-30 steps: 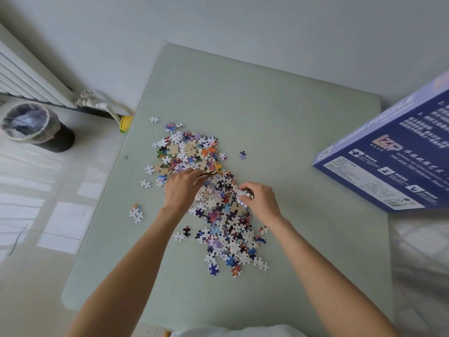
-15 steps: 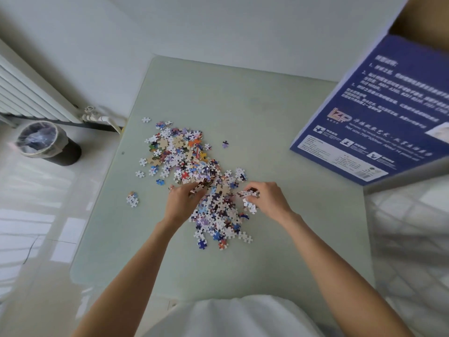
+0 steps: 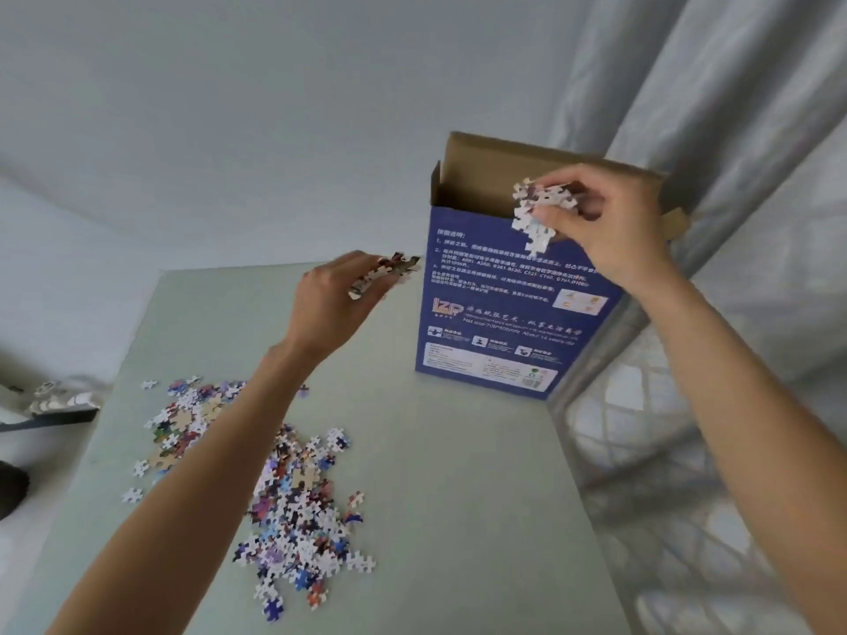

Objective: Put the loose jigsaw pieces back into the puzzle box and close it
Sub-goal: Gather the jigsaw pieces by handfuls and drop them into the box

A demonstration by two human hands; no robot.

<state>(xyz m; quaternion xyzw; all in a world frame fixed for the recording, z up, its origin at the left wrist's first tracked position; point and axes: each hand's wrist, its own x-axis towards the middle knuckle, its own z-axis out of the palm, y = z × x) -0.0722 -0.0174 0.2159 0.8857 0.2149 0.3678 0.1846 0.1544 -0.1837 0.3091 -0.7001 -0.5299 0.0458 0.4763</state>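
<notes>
**Both hands carry pieces at the open box**

The right hand (image 3: 609, 226) pinches a clump of pieces (image 3: 538, 213) at the box (image 3: 499, 313) mouth, which stands upright, flap raised, at the table (image 3: 458, 497) right edge. The left hand (image 3: 330, 304) grips another clump (image 3: 387, 272) just left of the box. The pile (image 3: 284, 492) lies near-left; bare tabletop separates pile and box.

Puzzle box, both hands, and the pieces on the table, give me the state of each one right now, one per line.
Puzzle box: upright on the table, top flap open.
Right hand: raised at the box opening, pinches a clump of pieces.
Left hand: raised left of the box, grips a smaller bunch of pieces.
Loose pile: scattered on the table, not yet boxed.
</notes>
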